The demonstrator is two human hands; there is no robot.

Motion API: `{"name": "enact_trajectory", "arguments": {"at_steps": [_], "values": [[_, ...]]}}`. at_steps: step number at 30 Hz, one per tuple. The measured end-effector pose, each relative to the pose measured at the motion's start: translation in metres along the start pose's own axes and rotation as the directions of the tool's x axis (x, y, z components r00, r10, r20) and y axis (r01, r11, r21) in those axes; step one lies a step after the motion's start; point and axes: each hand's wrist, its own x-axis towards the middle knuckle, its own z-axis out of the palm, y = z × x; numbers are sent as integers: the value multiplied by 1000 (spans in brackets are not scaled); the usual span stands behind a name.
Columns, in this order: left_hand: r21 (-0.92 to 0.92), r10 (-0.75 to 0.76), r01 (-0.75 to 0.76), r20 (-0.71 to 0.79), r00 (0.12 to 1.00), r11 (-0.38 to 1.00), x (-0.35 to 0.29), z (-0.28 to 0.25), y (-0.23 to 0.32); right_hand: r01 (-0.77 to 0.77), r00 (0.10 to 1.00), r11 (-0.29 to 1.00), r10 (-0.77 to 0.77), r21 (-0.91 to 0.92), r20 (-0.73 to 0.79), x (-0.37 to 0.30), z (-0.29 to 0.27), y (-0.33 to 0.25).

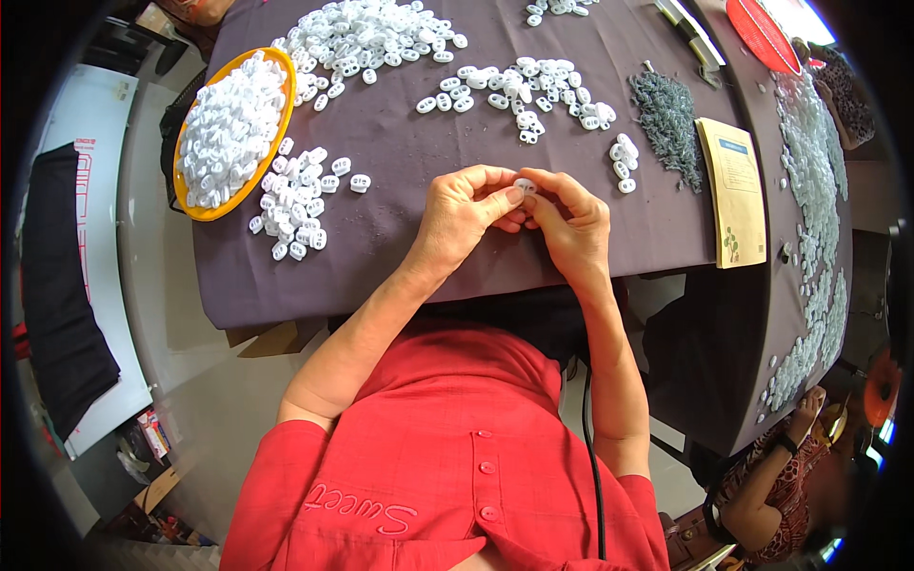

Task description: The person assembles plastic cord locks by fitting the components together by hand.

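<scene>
Dark table (400, 133), left hand (459, 211) and right hand (578, 217), one small piece (525, 185)

The table carries a dark cloth, and the person sits close at its near edge in a red shirt (428, 447). At the right is a second table (776, 328), with a long spread of clear pieces (814, 257) on it. Another person's hand (809, 407) is near the lower end of this spread.

On the first table, the far heap (367, 38) of white pieces lies at the upper left. The yellow tray (288, 81), tilted in the view, is full of similar white pieces. A beige packet (733, 195) lies near the right edge, just beside a heap of grey pieces (669, 119). A middle group (519, 81) of white pieces lies beyond the hands, and a near group (297, 200) lies beside the tray.

Both hands meet above the near part of the table. The thumb and forefinger of the left hand are closed on the small piece from the left; those of the right hand are closed on it from the right. The other fingers are bent below, and it cannot be told whether they hold something more. The small piece is white, between the fingertips.
</scene>
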Motion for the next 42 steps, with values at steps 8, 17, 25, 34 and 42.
{"name": "enact_trajectory", "arguments": {"at_steps": [8, 17, 25, 34, 42], "values": [[19, 4, -4, -14, 1000, 1000, 0, -5, -3, -165, 980, 959, 187, 231, -74, -6, 5, -8], [99, 51, -48, -20, 999, 994, -6, 3, -2, -199, 972, 949, 222, 245, -70, -1, 3, -8], [125, 34, -33, -1, 999, 992, -4, 1, -3, -235, 962, 929, 265, 287, -71, 1, 5, -6], [321, 59, -61, 18, 998, 945, -4, 9, 1, -241, 956, 923, 278, 299, -90, -1, 2, -7], [272, 54, -59, 24, 998, 961, -3, 9, -1, -253, 948, 918, 298, 306, -112, 0, 5, -4]]}}
